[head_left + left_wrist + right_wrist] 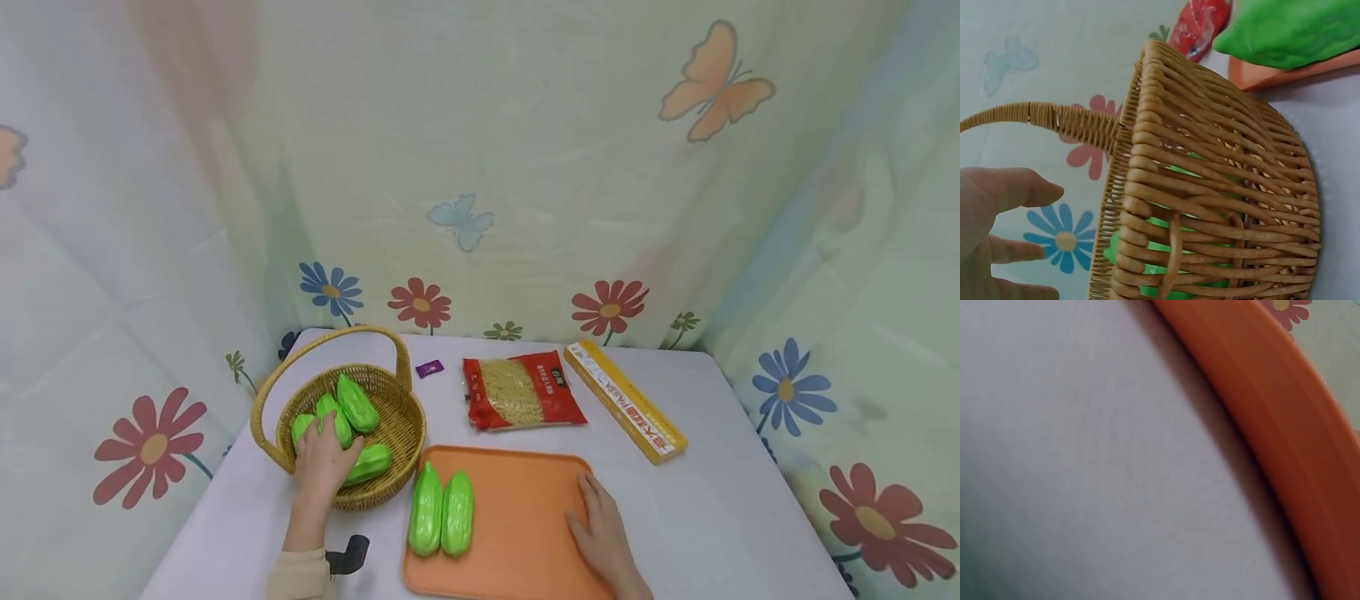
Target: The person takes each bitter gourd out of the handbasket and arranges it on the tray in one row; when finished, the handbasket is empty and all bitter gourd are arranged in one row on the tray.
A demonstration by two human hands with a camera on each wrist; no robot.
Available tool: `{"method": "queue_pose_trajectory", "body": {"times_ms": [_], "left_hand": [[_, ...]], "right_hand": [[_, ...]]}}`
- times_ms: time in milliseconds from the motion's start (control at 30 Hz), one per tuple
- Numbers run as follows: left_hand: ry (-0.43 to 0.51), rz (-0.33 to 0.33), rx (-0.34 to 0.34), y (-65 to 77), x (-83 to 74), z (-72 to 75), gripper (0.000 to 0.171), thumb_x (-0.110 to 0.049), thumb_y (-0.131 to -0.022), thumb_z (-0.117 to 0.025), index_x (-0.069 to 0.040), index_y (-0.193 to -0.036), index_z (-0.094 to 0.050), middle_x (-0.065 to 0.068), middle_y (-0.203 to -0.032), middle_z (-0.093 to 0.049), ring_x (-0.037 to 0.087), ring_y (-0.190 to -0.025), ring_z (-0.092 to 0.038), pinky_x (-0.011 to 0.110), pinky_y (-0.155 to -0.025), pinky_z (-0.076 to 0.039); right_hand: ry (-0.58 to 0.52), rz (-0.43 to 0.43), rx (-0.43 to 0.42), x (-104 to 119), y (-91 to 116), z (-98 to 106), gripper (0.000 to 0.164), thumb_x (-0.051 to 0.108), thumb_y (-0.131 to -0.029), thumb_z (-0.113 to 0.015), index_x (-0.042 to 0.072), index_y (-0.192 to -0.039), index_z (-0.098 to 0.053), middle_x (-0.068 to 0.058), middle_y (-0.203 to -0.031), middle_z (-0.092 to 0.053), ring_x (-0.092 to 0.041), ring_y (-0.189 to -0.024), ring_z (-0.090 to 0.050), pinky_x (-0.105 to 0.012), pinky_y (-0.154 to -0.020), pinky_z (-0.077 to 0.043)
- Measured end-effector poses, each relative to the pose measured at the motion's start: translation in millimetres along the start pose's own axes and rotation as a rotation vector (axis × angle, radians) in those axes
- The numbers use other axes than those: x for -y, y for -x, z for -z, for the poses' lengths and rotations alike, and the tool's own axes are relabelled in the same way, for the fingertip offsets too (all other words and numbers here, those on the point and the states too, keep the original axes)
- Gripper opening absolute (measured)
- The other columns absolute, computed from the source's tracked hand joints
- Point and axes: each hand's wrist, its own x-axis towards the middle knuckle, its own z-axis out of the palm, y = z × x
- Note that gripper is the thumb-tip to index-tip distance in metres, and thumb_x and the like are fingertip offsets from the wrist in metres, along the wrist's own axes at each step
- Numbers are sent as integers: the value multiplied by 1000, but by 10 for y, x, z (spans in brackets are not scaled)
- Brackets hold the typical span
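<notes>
Above the wicker basket at the left is my left hand, its fingers reaching over the bright green, ridged gourds inside. In the left wrist view the fingers of that hand are spread and extended beside the basket rim, with nothing gripped. Two more green gourds lie side by side on the left part of the orange tray. My right hand rests on the tray's right edge with its fingers extended. The right wrist view shows the tray's orange side but no fingers.
Behind the tray lies a red bag of pasta, with a long yellow pasta box to its right. A small purple packet sits near the back edge. The basket's handle arches up over it. A patterned curtain surrounds the white table.
</notes>
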Motion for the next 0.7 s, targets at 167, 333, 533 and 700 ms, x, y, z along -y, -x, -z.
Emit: {"method": "queue_pose_trajectory", "body": {"times_ms": [167,333,533,700], "left_hand": [[11,-53,49,-34,57,-83,78,-31,-83,-63,2,-141,-24,35,-141,-16,53,-125,-16,66,-95,-22],[16,-60,73,-37,143,-145,81,-34,-82,-64,0,-142,-22,33,-142,-12,53,-126,-13,67,-94,-21],[0,-115,98,-19,219,-155,79,-35,-82,-63,2,-141,-26,35,-140,-16,53,-126,-14,67,-95,-20],[-15,-141,139,-3,292,-148,75,-33,-83,-63,3,-139,-29,34,-140,-18,53,-125,-14,68,-95,-18]], "right_hand": [[2,-9,-16,-18,73,7,61,4,-75,-68,-10,-128,-43,-30,-128,-41,-45,-113,-38,-55,-90,-29],[-15,-6,-9,-38,68,-14,62,5,-76,-68,-9,-130,-42,-28,-130,-41,-43,-115,-39,-53,-91,-29],[-25,-53,26,-23,44,26,63,6,-79,-68,-7,-133,-39,-26,-134,-37,-41,-120,-36,-53,-96,-28],[-46,-90,66,32,51,70,62,9,-81,-65,-7,-134,-38,-24,-136,-36,-40,-123,-34,-52,-98,-28]]}}
